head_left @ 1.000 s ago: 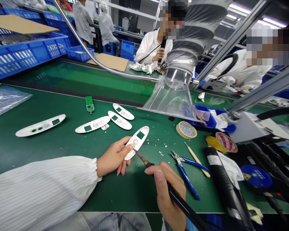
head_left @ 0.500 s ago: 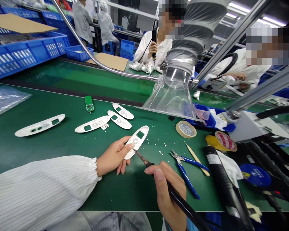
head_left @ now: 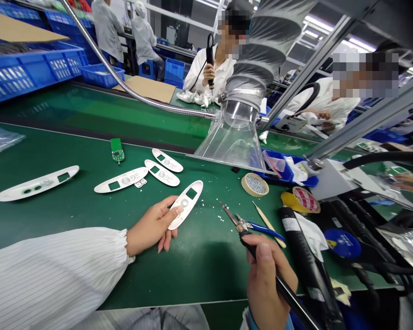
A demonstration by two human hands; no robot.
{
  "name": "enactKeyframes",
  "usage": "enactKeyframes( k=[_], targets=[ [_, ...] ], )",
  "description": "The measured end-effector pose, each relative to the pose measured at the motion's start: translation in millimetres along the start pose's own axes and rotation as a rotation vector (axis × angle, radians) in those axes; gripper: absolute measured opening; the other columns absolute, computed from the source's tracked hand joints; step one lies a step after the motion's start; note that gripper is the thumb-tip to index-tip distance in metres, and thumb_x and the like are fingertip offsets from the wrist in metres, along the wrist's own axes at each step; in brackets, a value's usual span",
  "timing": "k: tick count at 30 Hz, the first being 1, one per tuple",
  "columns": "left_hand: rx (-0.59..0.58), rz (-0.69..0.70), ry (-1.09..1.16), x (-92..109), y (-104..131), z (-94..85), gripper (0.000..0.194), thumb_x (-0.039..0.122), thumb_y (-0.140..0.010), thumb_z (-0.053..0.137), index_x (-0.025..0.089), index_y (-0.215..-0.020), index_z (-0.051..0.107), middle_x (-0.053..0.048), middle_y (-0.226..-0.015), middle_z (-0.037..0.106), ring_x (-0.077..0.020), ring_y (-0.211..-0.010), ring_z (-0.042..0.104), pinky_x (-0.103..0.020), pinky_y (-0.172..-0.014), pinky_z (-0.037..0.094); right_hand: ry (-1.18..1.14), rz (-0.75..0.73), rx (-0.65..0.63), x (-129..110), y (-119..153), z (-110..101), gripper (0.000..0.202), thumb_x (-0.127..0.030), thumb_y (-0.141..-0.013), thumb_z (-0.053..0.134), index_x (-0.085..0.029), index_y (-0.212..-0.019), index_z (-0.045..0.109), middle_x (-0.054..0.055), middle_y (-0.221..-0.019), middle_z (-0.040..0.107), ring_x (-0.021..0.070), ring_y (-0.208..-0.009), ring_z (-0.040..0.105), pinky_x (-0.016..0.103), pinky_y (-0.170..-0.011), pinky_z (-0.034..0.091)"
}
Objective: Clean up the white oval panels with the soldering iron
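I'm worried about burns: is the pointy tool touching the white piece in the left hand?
No, green tabletop shows between the pointy tool and the white piece.

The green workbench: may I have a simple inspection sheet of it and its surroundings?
Surface: green workbench, white specks scattered on it.
Things: white panel, soldering iron; the iron's tip is apart from the panel.
Clutter: four similar panels, circuit board, blue-handled cutters, round container of grey pieces.
Hands: left fingers hold the white panel; right fingers hold the soldering iron.
Cables: black cord by a co-worker.
Surroundings: transparent hood, blue crate.
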State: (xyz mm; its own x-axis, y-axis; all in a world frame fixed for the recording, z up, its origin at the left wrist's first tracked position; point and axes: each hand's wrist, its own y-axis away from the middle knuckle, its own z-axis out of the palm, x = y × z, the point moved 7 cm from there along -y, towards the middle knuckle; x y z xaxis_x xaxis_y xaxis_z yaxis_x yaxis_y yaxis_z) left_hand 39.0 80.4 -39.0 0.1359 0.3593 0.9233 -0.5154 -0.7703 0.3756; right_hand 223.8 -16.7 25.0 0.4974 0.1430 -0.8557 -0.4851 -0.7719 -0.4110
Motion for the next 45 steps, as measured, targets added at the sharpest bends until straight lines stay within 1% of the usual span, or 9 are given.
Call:
enactKeyframes(
  k=[4,8,11,14,19,25,35,39,45],
  targets=[
    [0.005,-0.01,-0.002,1,1,-0.1,0.053,0.046,-0.083,0.042,0.021,-0.128,0.03,0.004,-0.052,0.052,-0.0096,-0.031,0.049,-0.014,-0.025,0.033,0.097,-0.015,-0.011,-2,-5,-1,0.022,-0.034,-0.085,0.048,-0.018,-0.078,0.062,0.003,-0.073,0.059,0.0136,-0.067,0.055,0.023,-0.057,0.042],
    [-0.03,-0.029,-0.014,0,2,0.8,0.055,0.045,-0.084,0.041,0.02,-0.13,0.027,0.004,-0.051,0.053,-0.0099,-0.032,0.049,-0.014,-0.026,0.034,0.196,-0.066,-0.007,-7,-6,1,0.016,-0.034,-0.079,0.057,-0.019,-0.082,0.061,0.002,-0.081,0.062,0.014,-0.074,0.059,0.023,-0.064,0.047],
    [-0.119,-0.047,-0.013,-2,4,7.1,0.057,0.045,-0.084,0.041,0.02,-0.132,0.023,0.004,-0.051,0.053,-0.0101,-0.032,0.05,-0.014,-0.027,0.035,0.212,-0.051,0.011,-4,-5,3,0.022,-0.035,-0.078,0.059,-0.02,-0.093,0.059,0.004,-0.086,0.063,0.0148,-0.076,0.06,0.025,-0.066,0.049],
    [-0.254,-0.095,-0.048,-7,10,18.5,0.057,0.044,-0.085,0.039,0.019,-0.133,0.023,0.004,-0.052,0.053,-0.0099,-0.033,0.05,-0.013,-0.027,0.035,0.112,0.028,-0.095,2,-4,13,0.025,-0.033,-0.085,0.048,-0.02,-0.106,0.054,0.003,-0.08,0.064,0.0128,-0.064,0.061,0.025,-0.059,0.051],
    [-0.413,-0.151,-0.211,-13,19,30.6,0.051,0.043,-0.086,0.036,0.021,-0.132,0.029,0.004,-0.054,0.051,-0.0078,-0.033,0.05,-0.011,-0.027,0.034,0.056,0.065,-0.103,0,-4,17,0.018,-0.032,-0.08,0.056,-0.019,-0.093,0.055,0.004,-0.088,0.064,0.0158,-0.077,0.062,0.028,-0.068,0.052],
    [-0.543,-0.148,-0.342,-14,26,38.2,0.041,0.044,-0.087,0.034,0.021,-0.12,0.043,0.005,-0.051,0.048,-0.0073,-0.032,0.049,-0.011,-0.027,0.033,0.045,0.025,-0.181,-3,-2,21,0.02,-0.025,-0.08,0.057,-0.019,-0.098,0.05,0.005,-0.091,0.063,0.0136,-0.076,0.063,0.025,-0.069,0.053],
    [-0.469,-0.159,-0.299,-8,24,31.3,0.04,0.046,-0.081,0.044,0.022,-0.112,0.052,0.004,-0.05,0.049,-0.0085,-0.032,0.049,-0.012,-0.027,0.033,0.205,-0.076,-0.273,-2,6,17,0.015,-0.022,-0.081,0.054,-0.018,-0.096,0.052,0.005,-0.087,0.065,0.0139,-0.076,0.064,0.024,-0.068,0.054],
    [-0.301,-0.129,-0.266,-5,15,18.9,0.043,0.046,-0.075,0.053,0.019,-0.108,0.05,0.005,-0.051,0.051,-0.0091,-0.032,0.05,-0.013,-0.027,0.032,0.23,-0.105,-0.269,-7,11,15,0.016,-0.021,-0.08,0.055,-0.02,-0.096,0.053,0.003,-0.087,0.064,0.0129,-0.075,0.064,0.02,-0.066,0.054],
    [-0.033,0.002,-0.019,-1,1,2.9,0.039,0.046,-0.074,0.055,0.014,-0.096,0.049,0.003,-0.048,0.054,-0.009,-0.037,0.048,-0.016,-0.034,0.037,0.146,0.089,-0.181,-13,32,31,0.019,-0.027,-0.08,0.057,-0.02,-0.098,0.055,0.003,-0.09,0.063,0.0115,-0.072,0.064,0.016,-0.058,0.052]
  ],
)
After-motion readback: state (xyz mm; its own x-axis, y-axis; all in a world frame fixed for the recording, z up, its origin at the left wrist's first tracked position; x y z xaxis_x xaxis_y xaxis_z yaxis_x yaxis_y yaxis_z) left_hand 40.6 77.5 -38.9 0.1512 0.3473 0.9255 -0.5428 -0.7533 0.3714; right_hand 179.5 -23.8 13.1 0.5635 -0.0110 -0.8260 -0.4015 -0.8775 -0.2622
